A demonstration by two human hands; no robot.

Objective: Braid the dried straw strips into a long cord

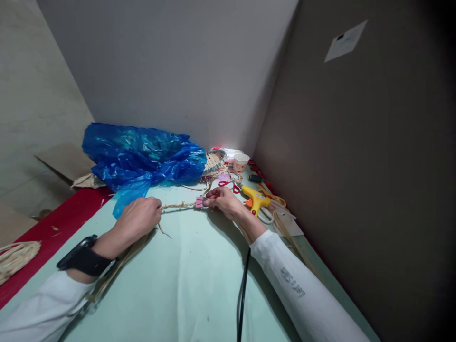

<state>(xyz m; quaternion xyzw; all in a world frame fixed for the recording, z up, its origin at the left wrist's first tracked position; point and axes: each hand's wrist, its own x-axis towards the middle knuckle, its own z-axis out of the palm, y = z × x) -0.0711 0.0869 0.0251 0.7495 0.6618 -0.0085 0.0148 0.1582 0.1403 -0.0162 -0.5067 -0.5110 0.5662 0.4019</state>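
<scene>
A thin braid of straw-coloured fibre (178,205) stretches between my hands, just above the pale green table cover. My left hand (141,214) is closed around its left end, and loose fibre strands (133,249) trail from there down under my forearm. At the braid's right end sits a pink binder clip (199,202). The fingers of my right hand (226,202) pinch this clip at its right side. More fibre runs up behind my right fingertips toward the back of the table; where it joins the braid is hidden.
A blue plastic bag (142,154) fills the back left. Behind my right hand are a paper cup (241,162), a woven piece (214,161) and red-handled scissors (235,188). A yellow glue gun (255,199) lies beside my right wrist. A black cable (243,294) crosses the cover.
</scene>
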